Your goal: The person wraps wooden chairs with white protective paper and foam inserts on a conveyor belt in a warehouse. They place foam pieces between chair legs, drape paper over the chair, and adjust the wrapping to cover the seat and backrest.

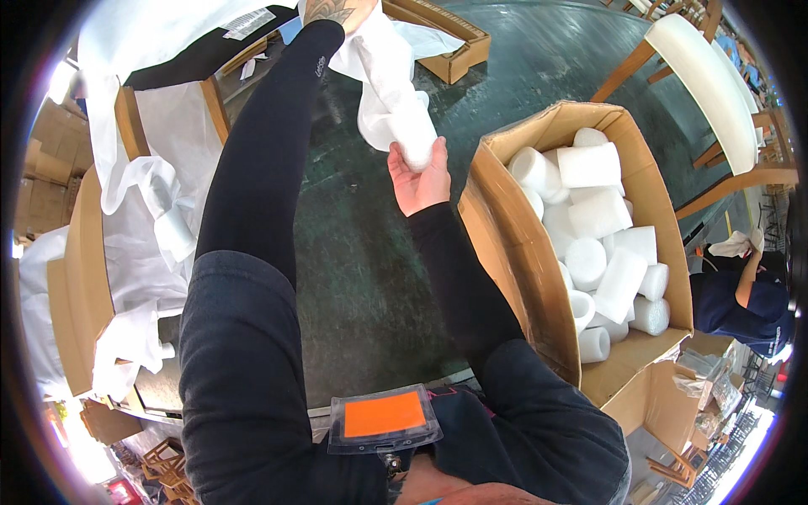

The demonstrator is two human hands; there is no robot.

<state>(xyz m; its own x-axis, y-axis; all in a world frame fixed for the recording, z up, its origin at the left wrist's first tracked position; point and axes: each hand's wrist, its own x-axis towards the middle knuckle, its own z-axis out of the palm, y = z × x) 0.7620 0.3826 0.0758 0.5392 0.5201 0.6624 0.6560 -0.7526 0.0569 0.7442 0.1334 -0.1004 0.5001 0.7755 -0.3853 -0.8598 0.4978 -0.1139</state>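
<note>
My right hand (421, 178) has its fingers and thumb around the lower end of a white foam sleeve (412, 130), over the dark table. Thin white wrapping (370, 55) runs on from the sleeve toward the top of the view, and what lies inside is hidden. My left hand (341, 10) reaches far out to the top edge, beside that wrapping; its fingers are out of sight. To the left, a wooden chair part (128, 118) is draped in white sheeting, with another foam sleeve (173, 231) on one wrapped end.
An open cardboard box (497, 236) full of white foam sleeves (599, 212) stands right of my right arm. A shallow cardboard tray (459, 59) lies at the far side of the green-black table (353, 337). Upholstered chairs (707, 84) and another person (741, 295) are at the right.
</note>
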